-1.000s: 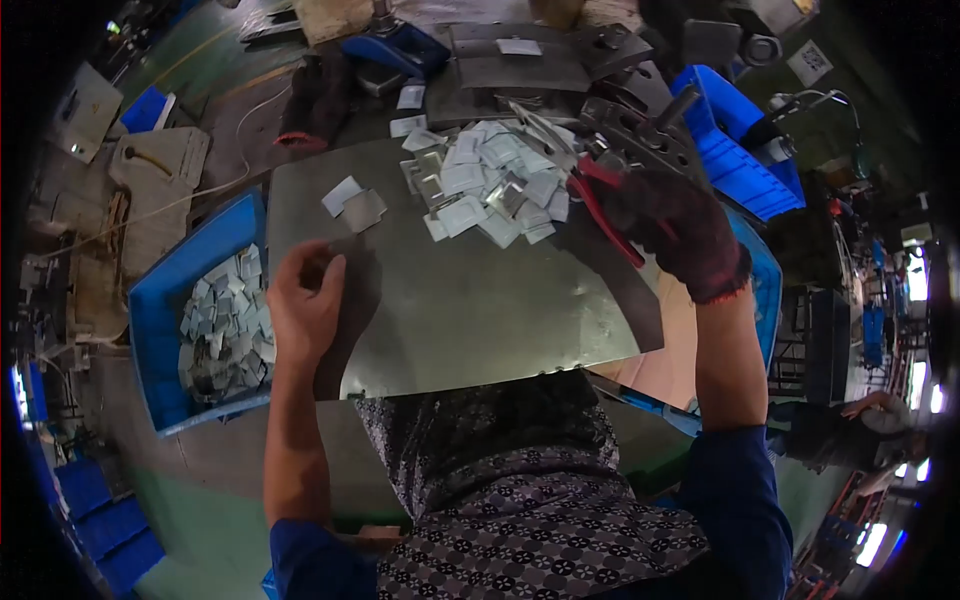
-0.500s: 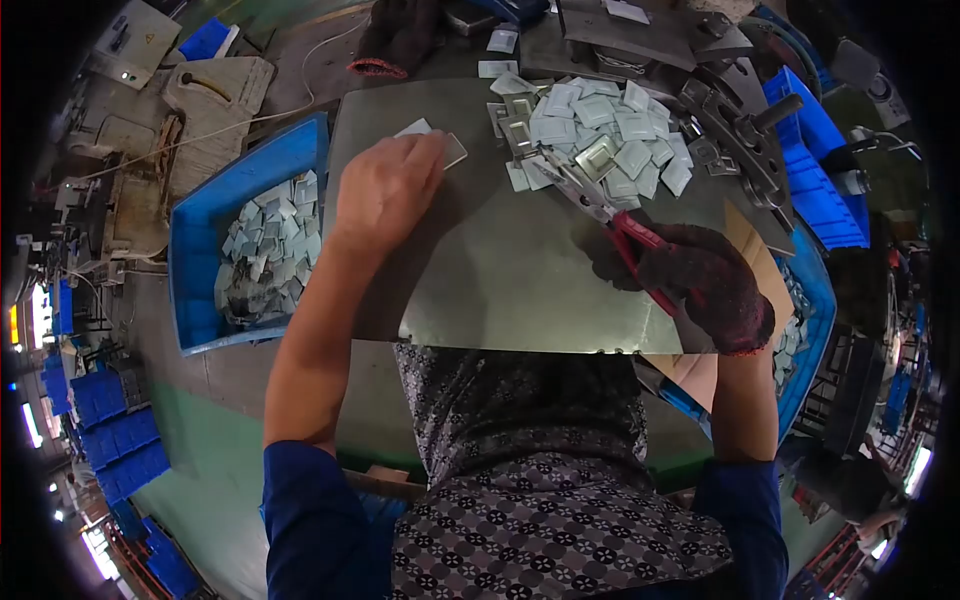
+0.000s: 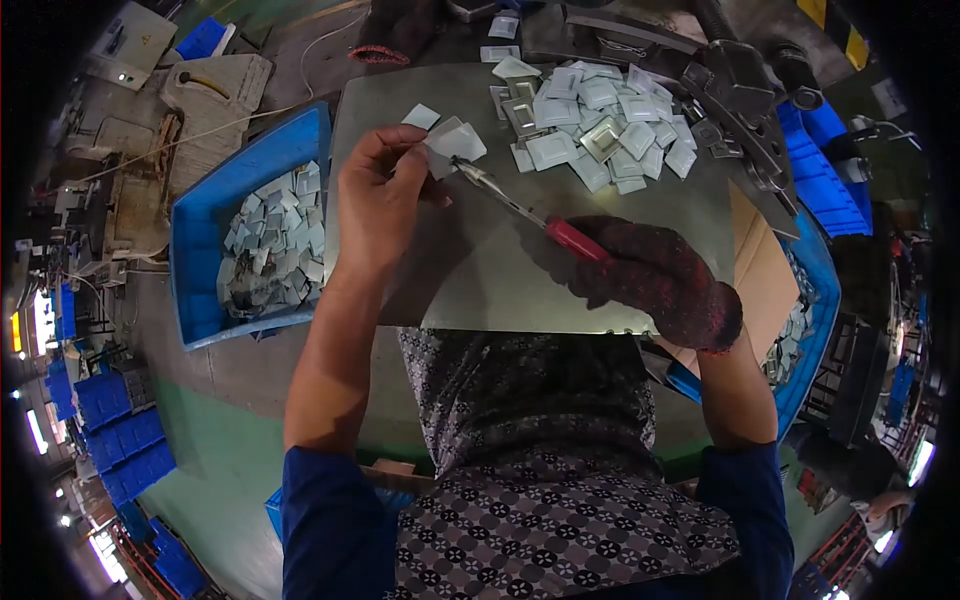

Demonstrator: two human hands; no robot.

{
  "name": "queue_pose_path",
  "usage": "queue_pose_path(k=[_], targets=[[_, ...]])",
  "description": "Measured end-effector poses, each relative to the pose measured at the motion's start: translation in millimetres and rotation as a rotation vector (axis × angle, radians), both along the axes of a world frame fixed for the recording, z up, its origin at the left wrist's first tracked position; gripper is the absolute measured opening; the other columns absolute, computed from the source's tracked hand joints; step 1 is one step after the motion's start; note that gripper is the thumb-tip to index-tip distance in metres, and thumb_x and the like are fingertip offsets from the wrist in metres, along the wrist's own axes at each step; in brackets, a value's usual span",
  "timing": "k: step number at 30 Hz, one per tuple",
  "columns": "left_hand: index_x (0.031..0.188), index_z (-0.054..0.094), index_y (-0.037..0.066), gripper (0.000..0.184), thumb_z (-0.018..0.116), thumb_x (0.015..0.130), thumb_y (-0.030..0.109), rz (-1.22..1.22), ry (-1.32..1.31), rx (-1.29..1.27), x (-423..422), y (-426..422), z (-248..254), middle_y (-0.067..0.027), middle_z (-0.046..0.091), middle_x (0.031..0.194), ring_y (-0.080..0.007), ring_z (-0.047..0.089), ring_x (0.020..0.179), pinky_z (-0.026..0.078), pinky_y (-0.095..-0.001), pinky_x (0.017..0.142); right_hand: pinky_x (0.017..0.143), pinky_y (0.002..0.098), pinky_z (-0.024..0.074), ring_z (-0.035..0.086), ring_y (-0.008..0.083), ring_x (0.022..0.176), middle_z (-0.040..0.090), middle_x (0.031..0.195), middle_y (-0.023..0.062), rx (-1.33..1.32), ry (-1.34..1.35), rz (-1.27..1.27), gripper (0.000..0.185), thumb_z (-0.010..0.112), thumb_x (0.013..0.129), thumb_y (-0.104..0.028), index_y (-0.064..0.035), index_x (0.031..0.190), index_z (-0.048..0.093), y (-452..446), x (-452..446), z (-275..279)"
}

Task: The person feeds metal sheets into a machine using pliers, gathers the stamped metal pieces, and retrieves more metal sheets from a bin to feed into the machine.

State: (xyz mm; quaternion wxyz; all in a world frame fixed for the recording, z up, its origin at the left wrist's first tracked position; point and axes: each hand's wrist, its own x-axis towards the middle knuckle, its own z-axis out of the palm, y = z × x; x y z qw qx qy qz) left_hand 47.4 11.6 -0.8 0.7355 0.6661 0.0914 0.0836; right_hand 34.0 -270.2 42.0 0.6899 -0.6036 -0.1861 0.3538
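Green floor point(image 3: 215, 470) spreads around a grey metal table point(image 3: 520, 275), with a blue bin point(image 3: 194, 260) of plates to its left. Above the table, the bare left hand point(image 3: 385, 195) pinches a plate point(image 3: 460, 141) by its edge. The gloved right hand point(image 3: 655, 275) is wrapped around red-handled pliers point(image 3: 570, 237), their tip at the plate's lower edge. Just beyond lies another plate point(image 3: 421, 116); a pile point(image 3: 600, 125) sits to the right.

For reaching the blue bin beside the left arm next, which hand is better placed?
Left, likely: the left hand is nearer that blue bin; the right hand is farther off, holding pliers.
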Motion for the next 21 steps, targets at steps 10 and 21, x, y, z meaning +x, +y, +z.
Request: queue_pose_path(k=[10,21], targets=[[0.112,0.055,0.001,0.024,0.063,0.092,0.011,0.120,-0.090,0.319,-4,36,-25,-0.0029,0.061,0.089,-0.0055,0.054,0.068,0.043,-0.0191,0.056,0.057,0.0221,0.0442,0.058,0.0076,0.070,0.067,0.092,0.0030,-0.327,-0.584,-0.299,0.020,0.057,0.093,-0.016,-0.0037,0.106,0.066,-36,35,29],[0.111,0.057,-0.001,0.023,0.064,0.090,0.005,0.102,-0.180,0.367,-9,35,-38,-0.0024,0.061,0.086,-0.0049,0.053,0.074,0.042,-0.0196,0.065,0.047,0.0158,0.0386,0.056,0.0038,0.062,0.067,0.083,0.0038,-0.392,-1.245,-0.304,0.024,0.056,0.093,-0.021,-0.0060,0.108,0.066,-77,124,42]])
